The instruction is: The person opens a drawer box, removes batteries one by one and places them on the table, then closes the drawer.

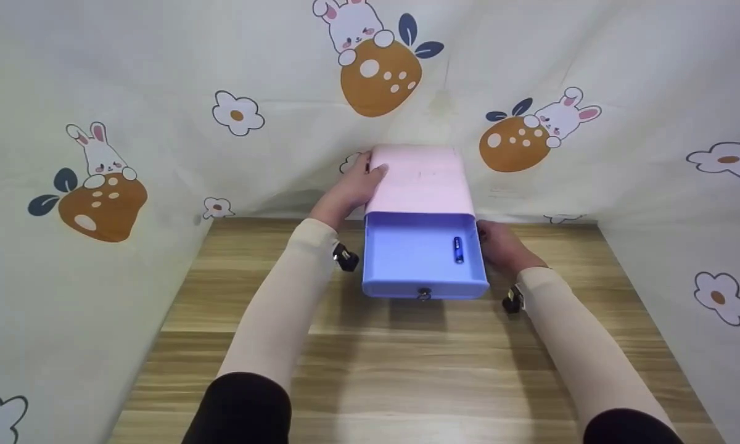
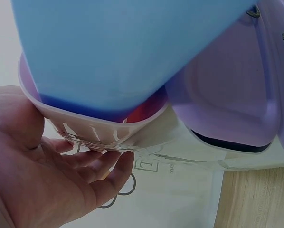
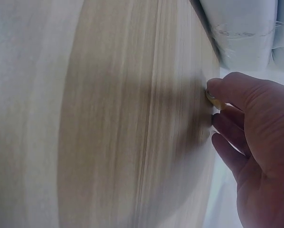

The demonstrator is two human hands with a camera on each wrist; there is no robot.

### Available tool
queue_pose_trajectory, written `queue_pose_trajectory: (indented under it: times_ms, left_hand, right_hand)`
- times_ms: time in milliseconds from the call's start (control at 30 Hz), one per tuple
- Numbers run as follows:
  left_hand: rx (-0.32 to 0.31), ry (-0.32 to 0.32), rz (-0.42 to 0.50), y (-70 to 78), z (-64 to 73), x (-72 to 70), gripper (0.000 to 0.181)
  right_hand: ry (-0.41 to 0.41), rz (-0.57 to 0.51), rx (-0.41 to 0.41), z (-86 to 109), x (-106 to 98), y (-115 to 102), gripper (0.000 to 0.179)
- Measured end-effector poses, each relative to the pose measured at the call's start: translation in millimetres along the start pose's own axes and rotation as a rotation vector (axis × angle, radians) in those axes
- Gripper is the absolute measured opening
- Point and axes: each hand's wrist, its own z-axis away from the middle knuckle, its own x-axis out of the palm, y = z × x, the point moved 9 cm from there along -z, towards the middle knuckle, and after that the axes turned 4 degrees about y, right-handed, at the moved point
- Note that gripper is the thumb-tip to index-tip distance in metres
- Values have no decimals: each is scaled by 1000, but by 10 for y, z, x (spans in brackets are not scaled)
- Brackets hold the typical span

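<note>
A small drawer cabinet with a pink top (image 1: 416, 179) stands against the back wall. Its blue drawer (image 1: 407, 246) is pulled out, and a dark blue battery (image 1: 458, 250) lies inside it. My left hand (image 1: 354, 185) grips the pink housing's left side, thumb on top; in the left wrist view the fingers of this hand (image 2: 52, 175) lie along the pink shell. Low beside the cabinet's right side is my right hand (image 1: 502, 243). In the right wrist view, that hand (image 3: 265, 133) pinches a small yellow object (image 3: 217, 101) with a greyish end, mostly hidden by the fingers.
Purple drawers (image 2: 227, 76) with small metal locks show next to the blue one in the left wrist view. A lock with a ring (image 1: 424, 294) sits on the blue drawer's front. Printed cloth walls (image 1: 160, 92) surround the wooden table (image 1: 407, 382).
</note>
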Motion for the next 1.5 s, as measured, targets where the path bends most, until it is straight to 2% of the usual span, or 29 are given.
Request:
queue_pose_trajectory:
  times_ms: [267, 433, 567, 767, 967, 1100, 1333, 1500]
  left_hand:
    - [-13, -2, 1, -7, -19, 8, 77]
    - [-1, -8, -6, -18, -26, 8, 77]
    - [-10, -5, -10, -46, -20, -11, 77]
    - [-4, -12, -4, -45, -15, -8, 77]
    - [25, -7, 7, -23, -33, 2, 76]
    - [7, -4, -10, -40, -34, 0, 77]
    - [-4, 5, -25, -35, -14, -16, 76]
    - [-11, 3, -22, -23, -2, -4, 77]
  right_hand:
    - [9, -68, 28, 17, -5, 45, 29]
    - [82, -51, 26, 45, -132, -50, 34]
    - [142, -52, 27, 77, -308, -236, 36]
    - [181, -62, 32, 165, -573, -526, 33]
    - [154, -44, 46, 314, -796, -815, 31]
    - [133, -15, 58, 420, -928, -1016, 30]
    - [107, -20, 18, 570, -1114, -1379, 31]
    - [135, 0, -8, 695, -1220, -1605, 30]
